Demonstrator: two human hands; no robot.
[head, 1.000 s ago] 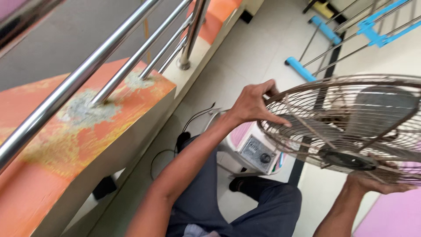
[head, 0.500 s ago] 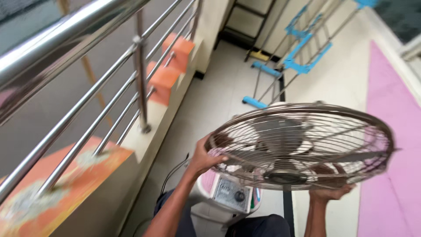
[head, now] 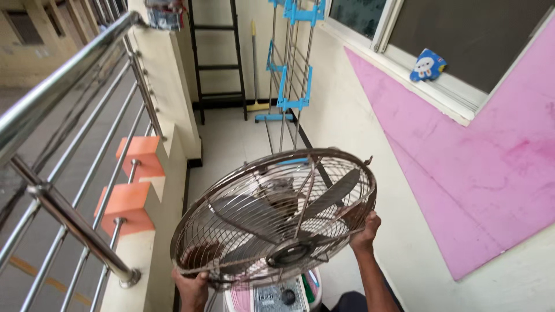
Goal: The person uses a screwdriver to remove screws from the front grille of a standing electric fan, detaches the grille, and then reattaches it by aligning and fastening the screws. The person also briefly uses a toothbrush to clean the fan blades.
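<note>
Fan [head: 272, 216], a round metal-caged one with dark blades, is held tilted above a white and pink base [head: 277, 296] on a balcony. Left hand [head: 191, 287] grips the cage's lower rim; right hand [head: 366, 229] clasps its right edge, near the steel railing [head: 69, 216].

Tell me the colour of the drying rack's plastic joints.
Bright blue, on the drying rack against the far wall; head view shows it.

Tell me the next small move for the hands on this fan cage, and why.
Probably tilt the fan cage level and steady it. The left hand grips its lower rim, the right hand its right rim, and it hangs slanted over the control base.
</note>
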